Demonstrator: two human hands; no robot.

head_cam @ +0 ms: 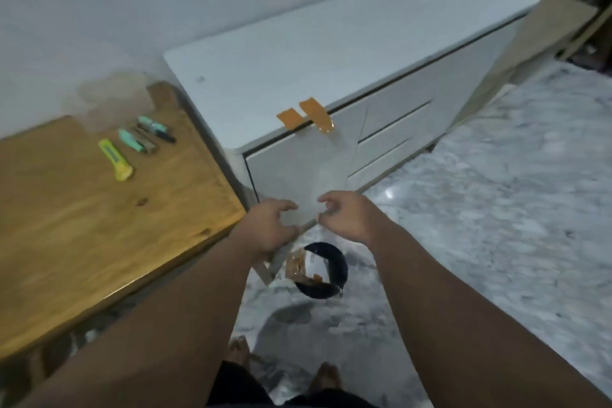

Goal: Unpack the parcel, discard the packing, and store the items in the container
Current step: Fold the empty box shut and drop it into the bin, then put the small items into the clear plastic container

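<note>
I hold a grey-white plastic parcel bag upright in front of me, with strips of brown tape stuck at its top edge. My left hand grips its lower left corner and my right hand pinches its lower right edge. Below the hands stands a black bin on the floor, with crumpled brown tape and clear wrapping at its rim. On the wooden table lie a yellow utility knife and several teal and dark pens. A clear plastic container stands blurred at the table's back.
A wooden table is on my left. A long white cabinet with drawers stands behind the bag. The floor is grey marble. A wooden board leans at the cabinet's far end. My bare feet show at the bottom.
</note>
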